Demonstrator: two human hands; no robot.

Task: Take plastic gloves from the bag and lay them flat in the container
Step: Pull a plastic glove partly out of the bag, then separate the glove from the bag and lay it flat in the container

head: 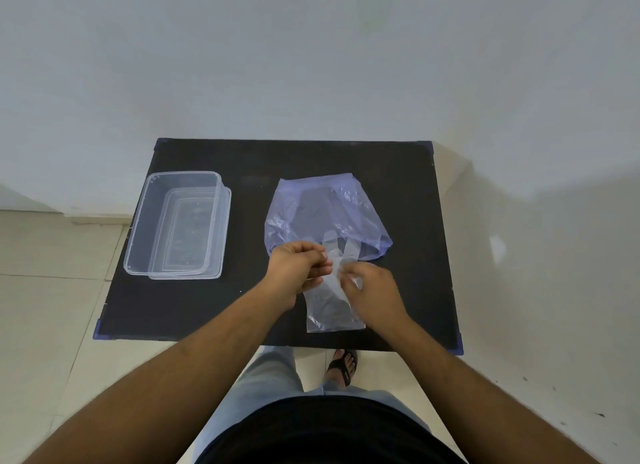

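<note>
A pale blue plastic bag [325, 214] lies on the right half of the black table [249, 172], its mouth toward me. A clear plastic glove [329, 311] stretches from the bag's mouth down toward the table's near edge, cuff closest to me. My left hand [298, 266] pinches the glove's finger end just below the bag. My right hand [370, 290] grips the same glove from the right side. The clear rectangular container [138, 221] sits at the left of the table, apart from both hands, and looks empty.
The container rests on its clear lid [225, 228], which sticks out along its right side. A white wall runs behind the table and tiled floor surrounds it. My sandalled foot [343, 363] shows below the table's near edge.
</note>
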